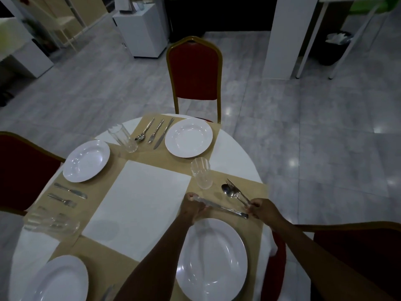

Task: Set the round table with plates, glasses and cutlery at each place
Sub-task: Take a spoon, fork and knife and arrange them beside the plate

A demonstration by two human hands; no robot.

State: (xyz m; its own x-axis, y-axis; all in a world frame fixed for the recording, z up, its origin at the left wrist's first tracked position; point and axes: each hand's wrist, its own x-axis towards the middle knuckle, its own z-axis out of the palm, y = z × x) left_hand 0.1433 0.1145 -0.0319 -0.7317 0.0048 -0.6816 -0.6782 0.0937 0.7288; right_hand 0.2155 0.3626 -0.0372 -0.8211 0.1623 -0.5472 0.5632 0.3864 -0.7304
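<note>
Room: grey tiled floor [325, 148] stretching beyond both hands; white column [288, 35] far ahead of the R hand, white cabinet [141, 29] far ahead of the L hand.
Surface: round table [230, 148] w/ white cloth; tan placemats [121, 168] lying around a white centre square [138, 209], which is sitting just L of the L hand.
Left hand [194, 206]: fingers curling round the blade end of a knife [225, 208], gripping it.
Right hand [263, 209]: pinching the handle ends of a spoon [227, 190] and fork [235, 187], both fanning away ahead of it; also touching the knife's handle end, grip there unclear.
Knife: lying crosswise between the two hands, just above the mat; contact w/ mat cannot be told.
Near plate [213, 259]: sitting directly below both hands, under the L forearm.
Near glass [201, 175]: standing upright just ahead of the L hand, beside the spoon bowl.
Far place: plate [188, 137] well ahead of the hands, w/ cutlery set [155, 132] and far glass [123, 137] to its L.
Left place: left plate [86, 160], two cutlery pcs [67, 194] and a blurred glass [52, 222], all well L of the L hand.
Bottom-left plate [63, 279]: sitting L of the L forearm.
Chairs: red-and-gold chair [195, 72] standing beyond the far plate; others partly showing at L edge and behind the R arm.
</note>
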